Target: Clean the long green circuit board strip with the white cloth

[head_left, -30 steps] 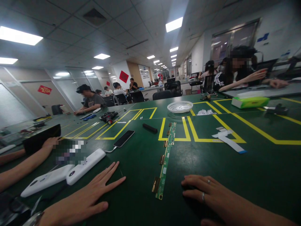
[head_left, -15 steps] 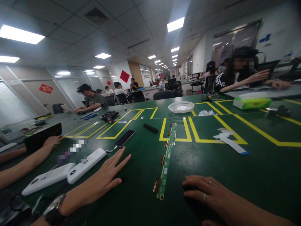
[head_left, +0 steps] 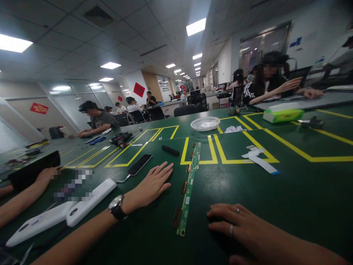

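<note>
Left hand has moved nearer the circuit board and stretches open, palm down, to its left. Right of the board, the right hand has bent fingers; I cannot tell whether it grips anything. The board lies on the table between both hands.

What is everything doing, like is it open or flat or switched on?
Left hand: open, fingers stretched out
Right hand: fingers slightly bent, thumb apart
Green circuit board: lying flat on the table
Phone: screen dark, cable plugged in
White ribbon cable: bent
White basket: upright
Ceiling lights: on
</note>
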The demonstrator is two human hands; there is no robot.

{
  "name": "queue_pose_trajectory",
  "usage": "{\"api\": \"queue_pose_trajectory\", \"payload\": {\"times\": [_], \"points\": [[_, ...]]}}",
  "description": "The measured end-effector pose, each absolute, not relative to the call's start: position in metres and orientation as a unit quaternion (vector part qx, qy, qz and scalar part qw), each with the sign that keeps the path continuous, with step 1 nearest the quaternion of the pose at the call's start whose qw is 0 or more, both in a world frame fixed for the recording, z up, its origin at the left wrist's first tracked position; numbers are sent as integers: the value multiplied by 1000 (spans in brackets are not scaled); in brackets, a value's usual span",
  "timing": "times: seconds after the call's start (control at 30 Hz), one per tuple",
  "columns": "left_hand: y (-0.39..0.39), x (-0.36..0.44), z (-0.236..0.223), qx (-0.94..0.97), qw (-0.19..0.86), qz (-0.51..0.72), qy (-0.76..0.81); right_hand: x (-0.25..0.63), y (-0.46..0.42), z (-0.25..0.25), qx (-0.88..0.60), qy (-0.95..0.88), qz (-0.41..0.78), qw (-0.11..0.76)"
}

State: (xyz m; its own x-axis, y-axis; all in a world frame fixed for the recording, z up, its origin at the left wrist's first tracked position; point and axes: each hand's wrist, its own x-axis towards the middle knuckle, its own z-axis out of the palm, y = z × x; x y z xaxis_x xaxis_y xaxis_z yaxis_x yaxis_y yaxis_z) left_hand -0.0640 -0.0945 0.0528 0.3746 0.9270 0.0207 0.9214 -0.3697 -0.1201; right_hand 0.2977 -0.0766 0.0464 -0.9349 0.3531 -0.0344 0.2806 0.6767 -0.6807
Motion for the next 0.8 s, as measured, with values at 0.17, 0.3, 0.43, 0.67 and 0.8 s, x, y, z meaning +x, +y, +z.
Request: {"api": "queue_pose_trajectory", "payload": {"times": [0.17, 0.3, 0.43, 0.67, 0.8], "points": [[-98, -73, 55, -797, 80, -47, -597, 301, -75, 41, -165, -915, 364, 48], [-121, -87, 43, -755, 66, -69, -648, 301, -75, 42, -170, -917, 359, 42], [-137, -92, 33, -759, 27, -52, -648, 301, -74, 37, -166, -916, 363, 52], [-113, -109, 38, -792, 53, -119, -596, 297, -76, 46, -170, -916, 360, 40], [-104, -118, 37, -807, 28, -108, -580, 297, -76, 46, -184, -914, 360, 27]]}}
